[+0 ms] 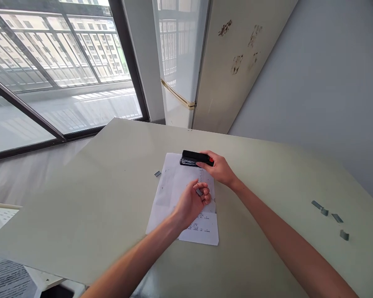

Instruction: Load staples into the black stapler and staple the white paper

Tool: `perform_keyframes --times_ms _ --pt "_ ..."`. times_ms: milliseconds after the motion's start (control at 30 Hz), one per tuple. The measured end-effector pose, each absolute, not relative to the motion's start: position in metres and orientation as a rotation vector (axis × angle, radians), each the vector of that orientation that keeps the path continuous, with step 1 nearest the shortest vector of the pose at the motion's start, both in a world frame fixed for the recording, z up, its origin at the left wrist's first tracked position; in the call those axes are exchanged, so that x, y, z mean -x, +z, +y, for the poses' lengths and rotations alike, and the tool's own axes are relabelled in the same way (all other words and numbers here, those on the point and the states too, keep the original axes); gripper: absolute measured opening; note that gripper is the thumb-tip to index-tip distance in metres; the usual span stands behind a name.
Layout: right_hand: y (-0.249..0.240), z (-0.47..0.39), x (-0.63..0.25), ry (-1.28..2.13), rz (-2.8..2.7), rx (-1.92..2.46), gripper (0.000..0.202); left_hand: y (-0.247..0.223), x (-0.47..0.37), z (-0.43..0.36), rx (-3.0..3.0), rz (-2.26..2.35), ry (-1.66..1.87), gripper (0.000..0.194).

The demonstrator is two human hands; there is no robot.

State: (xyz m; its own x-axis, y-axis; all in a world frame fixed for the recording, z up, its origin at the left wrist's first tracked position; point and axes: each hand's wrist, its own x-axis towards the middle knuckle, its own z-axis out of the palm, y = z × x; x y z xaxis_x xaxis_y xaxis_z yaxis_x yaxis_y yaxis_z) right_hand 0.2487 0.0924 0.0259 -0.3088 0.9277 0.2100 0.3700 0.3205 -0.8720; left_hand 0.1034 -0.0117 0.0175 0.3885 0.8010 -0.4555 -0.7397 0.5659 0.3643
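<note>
A black stapler with a red mark at its right end lies across the top of the white paper sheets. My right hand is closed round the stapler's right end. Palm up over the middle of the sheets, my left hand has its fingers curled round a small grey staple strip. Printed text shows on the lower part of the paper. Just left of the sheets, another short staple strip rests on the table.
Several staple strip pieces lie on the right of the pale table. Beyond its far edge stands a fridge, with a glass door at the left. A white basket is beside the table's left edge.
</note>
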Motion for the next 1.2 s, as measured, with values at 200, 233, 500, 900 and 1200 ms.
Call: perform_keyframes --times_ms 200,233,500,900,1200 --pt "0.020 0.090 -0.286 0.940 -1.707 1.282 0.040 0.013 -0.103 -0.013 -0.123 0.684 0.948 0.018" --pt "0.018 0.089 -0.292 0.933 -1.675 1.310 0.041 0.012 -0.104 -0.014 -0.134 0.693 0.938 0.016" --pt "0.004 0.109 -0.307 0.903 -1.593 1.343 0.045 0.012 -0.110 -0.019 -0.215 0.741 0.893 0.011" --pt "-0.004 0.162 -0.269 1.029 -1.793 1.153 0.047 0.010 -0.108 -0.019 -0.202 0.734 0.851 0.019" --pt "0.042 0.066 -0.274 0.609 -1.912 1.016 0.027 0.021 -0.105 -0.018 -0.160 0.576 0.927 0.049"
